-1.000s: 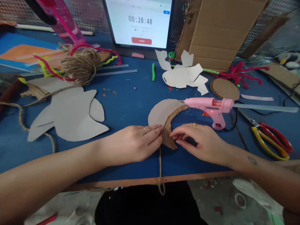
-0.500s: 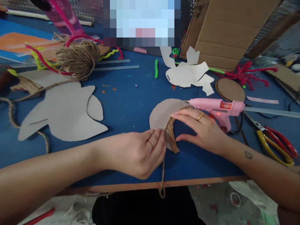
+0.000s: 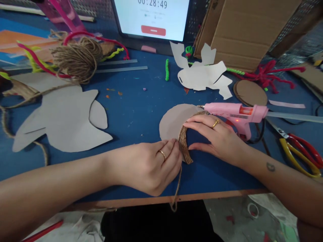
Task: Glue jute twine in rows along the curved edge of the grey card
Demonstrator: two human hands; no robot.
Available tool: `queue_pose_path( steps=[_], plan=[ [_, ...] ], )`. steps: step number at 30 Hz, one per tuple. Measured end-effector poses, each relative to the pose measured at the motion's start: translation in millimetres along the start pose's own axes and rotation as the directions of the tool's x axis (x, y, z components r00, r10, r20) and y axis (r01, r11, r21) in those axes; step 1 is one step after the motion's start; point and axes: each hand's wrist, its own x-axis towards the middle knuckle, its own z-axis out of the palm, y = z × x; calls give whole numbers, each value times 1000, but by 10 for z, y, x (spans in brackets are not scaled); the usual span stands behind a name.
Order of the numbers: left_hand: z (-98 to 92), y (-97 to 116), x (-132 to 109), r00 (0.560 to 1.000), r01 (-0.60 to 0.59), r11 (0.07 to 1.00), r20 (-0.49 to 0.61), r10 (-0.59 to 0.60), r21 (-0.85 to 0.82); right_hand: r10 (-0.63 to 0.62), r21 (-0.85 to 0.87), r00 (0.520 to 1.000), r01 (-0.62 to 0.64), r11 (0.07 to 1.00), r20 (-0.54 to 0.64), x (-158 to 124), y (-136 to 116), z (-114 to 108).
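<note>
A grey crescent-shaped cardboard piece (image 3: 171, 119) lies at the front middle of the table, rows of jute twine (image 3: 186, 148) laid along its inner curve. My left hand (image 3: 156, 164) is closed in a pinch at the lower part of the piece, gripping the twine strand (image 3: 179, 179), whose loose end drops over the table edge. Its fingertips are partly hidden. My right hand (image 3: 214, 136) lies across the twine rows, fingers stretched and thumb apart near the curve's inner edge. Just behind it a pink glue gun (image 3: 227, 109) lies on its side, nozzle touching or nearly touching the cardboard's upper tip.
Grey cardboard cutouts (image 3: 68, 121) and a twine ball (image 3: 77, 58) are on the left. White paper shapes (image 3: 196, 77) lie behind the crescent, near a screen (image 3: 151, 16) and a large cardboard sheet (image 3: 242, 33). Scissors (image 3: 300, 151) and brown cardboard ovals (image 3: 249, 92) are on the right.
My left fingers have shifted slightly right, closer to the twine rows, and the hanging strand has swung right. The right hand stays on the piece. The view has tilted slightly.
</note>
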Motion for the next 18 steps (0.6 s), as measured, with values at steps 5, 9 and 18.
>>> queue_pose_path(
  steps=[5,9,18],
  plan=[
    [-2,25,13,999,41,998,-3,-41,-48,-35,-48,999,34,998,-11,10,2,9],
    [7,42,19,997,71,995,-16,-72,-73,-60,-68,998,59,996,-13,8,4,12],
    [10,46,15,994,101,990,-35,-105,-102,-87,-98,996,86,992,-8,-13,-13,6]
  ],
)
